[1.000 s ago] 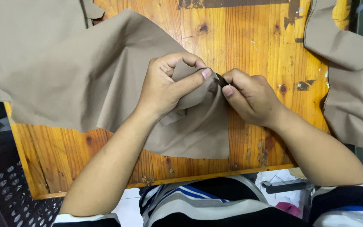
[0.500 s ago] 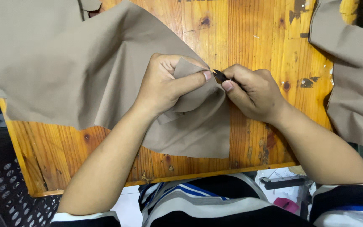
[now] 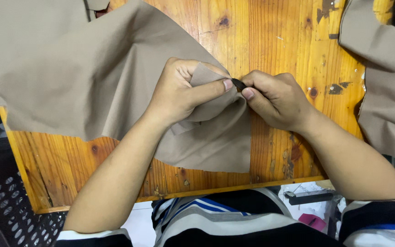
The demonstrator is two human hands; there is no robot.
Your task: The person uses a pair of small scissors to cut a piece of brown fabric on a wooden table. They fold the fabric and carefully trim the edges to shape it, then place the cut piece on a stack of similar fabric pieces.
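Left hand: the left hand [image 3: 179, 91] gripped a bunched fold of tan cloth [image 3: 83, 77], thumb pressed along its edge.
Right hand: the right hand [image 3: 275, 98], at 3 o'clock of the left, pinched a small dark piece [image 3: 238, 83] where the thumbs met.
Cloth: spread over the wooden table [image 3: 275, 36] toward 9 o'clock.
Background: a second tan piece [image 3: 385, 77] lay at 3 o'clock; a dark perforated crate [image 3: 5, 206] sat at 7 o'clock.

A wooden table [image 3: 298, 41] with orange varnish, dark knots and worn paint spots fills the view. Down left beside it stands a black plastic basket [image 3: 5, 206] with holes. The light is even.
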